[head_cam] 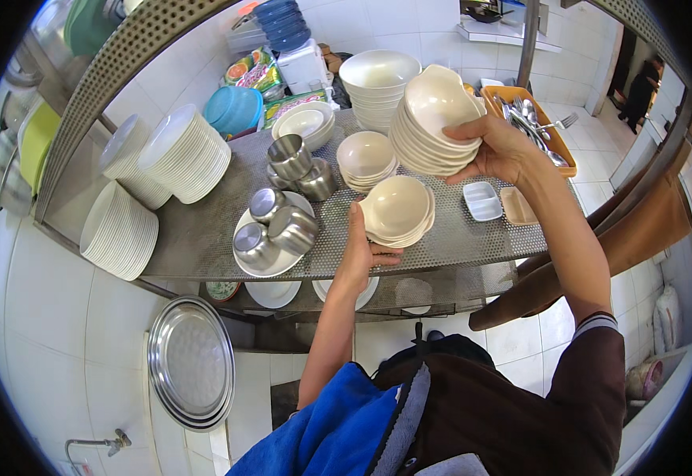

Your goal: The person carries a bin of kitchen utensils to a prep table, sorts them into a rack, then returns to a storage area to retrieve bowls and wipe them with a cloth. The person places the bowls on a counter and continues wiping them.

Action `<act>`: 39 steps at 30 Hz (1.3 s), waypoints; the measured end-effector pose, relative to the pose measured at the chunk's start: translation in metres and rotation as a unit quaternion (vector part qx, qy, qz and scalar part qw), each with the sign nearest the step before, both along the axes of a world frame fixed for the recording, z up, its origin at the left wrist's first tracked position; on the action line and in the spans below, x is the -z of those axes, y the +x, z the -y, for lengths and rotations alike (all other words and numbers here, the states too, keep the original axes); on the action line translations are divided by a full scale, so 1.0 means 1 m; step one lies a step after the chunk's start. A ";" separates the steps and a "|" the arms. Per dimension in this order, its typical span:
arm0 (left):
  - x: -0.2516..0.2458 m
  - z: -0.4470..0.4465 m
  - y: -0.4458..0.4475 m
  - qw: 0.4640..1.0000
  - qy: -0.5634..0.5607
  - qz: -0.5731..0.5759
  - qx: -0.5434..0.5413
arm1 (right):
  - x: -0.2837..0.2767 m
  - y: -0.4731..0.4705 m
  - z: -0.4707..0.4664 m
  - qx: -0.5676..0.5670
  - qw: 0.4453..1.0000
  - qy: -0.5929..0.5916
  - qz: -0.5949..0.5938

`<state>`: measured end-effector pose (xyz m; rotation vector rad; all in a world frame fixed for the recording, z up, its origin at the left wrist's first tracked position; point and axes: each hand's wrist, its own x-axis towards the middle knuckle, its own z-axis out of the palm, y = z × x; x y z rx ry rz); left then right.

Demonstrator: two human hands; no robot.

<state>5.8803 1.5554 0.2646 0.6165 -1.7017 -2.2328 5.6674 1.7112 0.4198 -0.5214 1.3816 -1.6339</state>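
Observation:
My right hand [491,149] grips the side of a tall stack of cream wavy-rimmed bowls [441,107], its thumb over the rim of the top one. A short stack of cream bowls [396,208] rests against my left hand [360,244], the thumb at the rim and the fingers beneath. Behind that stack stands another small stack of cream bowls [366,156]. Larger white bowls [380,74] are stacked at the back of the perforated metal shelf [346,223]. A blue towel [328,422] lies over my front.
Steel cups [289,229] sit on an oval white plate at the left, beside tall plate stacks [185,154]. An orange cutlery basket [560,152] and small divided dishes [482,201] are at the right. Steel trays [191,363] hang below left. A person [640,92] stands far right.

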 end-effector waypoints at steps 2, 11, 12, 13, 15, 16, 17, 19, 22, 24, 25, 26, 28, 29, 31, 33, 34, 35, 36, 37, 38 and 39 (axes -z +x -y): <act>-0.006 0.002 0.001 1.000 -0.009 0.028 0.007 | -0.008 0.018 0.002 -0.040 0.999 0.009 0.005; -0.029 -0.018 0.001 0.996 -0.018 -0.062 -0.061 | 0.005 0.057 0.027 -0.153 0.969 0.133 -0.139; -0.033 -0.021 0.000 0.991 -0.028 -0.100 -0.080 | 0.006 0.058 0.029 -0.155 0.968 0.138 -0.143; -0.036 -0.024 -0.001 0.989 -0.021 -0.116 -0.085 | 0.008 0.058 0.031 -0.159 0.966 0.143 -0.145; -0.042 -0.028 -0.003 0.986 -0.007 -0.144 -0.087 | 0.011 0.057 0.034 -0.160 0.962 0.159 -0.151; -0.043 -0.030 -0.004 0.986 0.007 -0.140 -0.088 | 0.012 0.055 0.034 -0.157 0.961 0.169 -0.154; -0.044 -0.031 -0.004 0.986 0.021 -0.136 -0.094 | 0.014 0.053 0.035 -0.151 0.959 0.182 -0.159; -0.043 -0.031 -0.004 0.985 0.043 -0.138 -0.089 | 0.019 0.048 0.035 -0.156 0.944 0.199 -0.211; -0.038 -0.025 -0.002 0.986 0.055 -0.150 -0.056 | 0.029 0.046 0.032 -0.141 0.916 0.195 -0.322; -0.035 -0.021 -0.002 0.989 0.057 -0.131 -0.043 | 0.036 0.048 0.027 -0.110 0.918 0.178 -0.337; -0.035 -0.020 -0.002 0.986 0.050 -0.154 -0.032 | 0.041 0.051 0.022 -0.086 0.932 0.170 -0.310; -0.035 -0.020 -0.002 0.984 0.054 -0.169 -0.032 | 0.044 0.055 0.019 -0.061 0.944 0.161 -0.283; -0.036 -0.018 -0.004 0.980 0.071 -0.183 -0.037 | 0.050 0.059 0.013 -0.086 0.972 0.139 -0.169; -0.037 -0.017 -0.006 0.979 0.086 -0.181 -0.037 | 0.053 0.059 0.011 -0.078 0.982 0.125 -0.115; -0.041 -0.015 -0.006 0.978 0.119 -0.174 -0.005 | 0.060 0.060 0.006 -0.085 0.995 0.041 -0.036; -0.046 -0.014 -0.007 0.978 0.153 -0.138 -0.022 | 0.065 0.063 0.007 -0.143 0.989 0.018 0.032; -0.048 -0.016 -0.007 0.981 0.138 -0.136 -0.019 | 0.067 0.065 0.005 -0.138 0.990 -0.001 0.017; -0.051 -0.018 -0.005 0.982 0.132 -0.132 -0.026 | 0.069 0.069 0.004 -0.133 0.991 -0.004 0.005; -0.053 -0.020 -0.003 0.980 0.127 -0.150 -0.017 | 0.071 0.074 0.001 -0.120 0.993 0.003 -0.008; -0.055 -0.023 -0.001 0.977 0.142 -0.157 -0.021 | 0.073 0.079 -0.004 -0.111 0.994 -0.010 -0.012; -0.058 -0.027 0.000 0.969 0.149 -0.196 -0.007 | 0.076 0.087 -0.012 -0.089 0.996 -0.014 -0.019; -0.059 -0.034 0.005 0.968 0.132 -0.215 -0.010 | 0.078 0.095 -0.020 -0.076 0.996 -0.030 -0.025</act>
